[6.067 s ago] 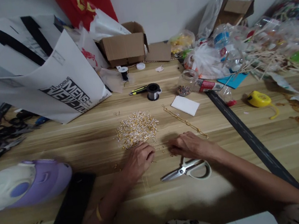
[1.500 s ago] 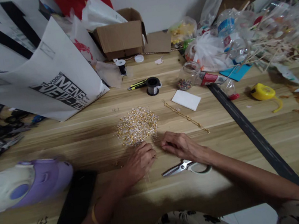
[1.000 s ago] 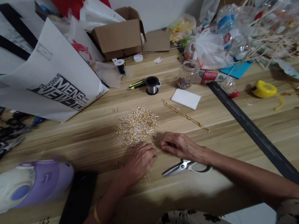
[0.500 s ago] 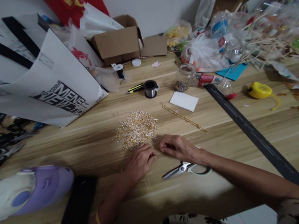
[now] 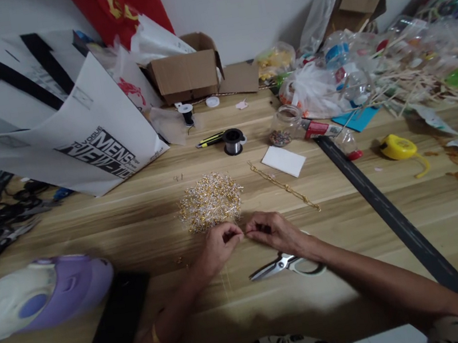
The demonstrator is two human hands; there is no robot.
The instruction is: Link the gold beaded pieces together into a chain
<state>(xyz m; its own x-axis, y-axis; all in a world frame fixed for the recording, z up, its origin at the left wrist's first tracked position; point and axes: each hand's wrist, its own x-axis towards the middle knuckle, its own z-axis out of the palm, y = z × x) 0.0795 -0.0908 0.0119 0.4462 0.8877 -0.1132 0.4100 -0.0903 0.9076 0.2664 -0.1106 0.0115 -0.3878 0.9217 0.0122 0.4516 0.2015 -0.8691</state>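
My left hand and my right hand meet fingertip to fingertip, both pinched closed. Whatever lies between the fingers is too small to make out. Just beyond them is a heap of small gold and clear beaded pieces, close to my left fingers. A gold chain lies stretched out past my right hand. Under my right wrist rest scissors with pale handles, one handle partly covered. A faint thin thread runs down the wood near my left wrist. Tiny gold bits sit left of my left hand.
A wire spool, a cutter, a white card and a jar of beads stand farther back. Right are a dark strip and a yellow tape measure. Left are a black phone-like slab, pliers and a paper bag.
My hands have come closer together, and the fingertips now meet. The left hand has turned and lifted slightly off the heap's edge. The whole view has shifted a little.
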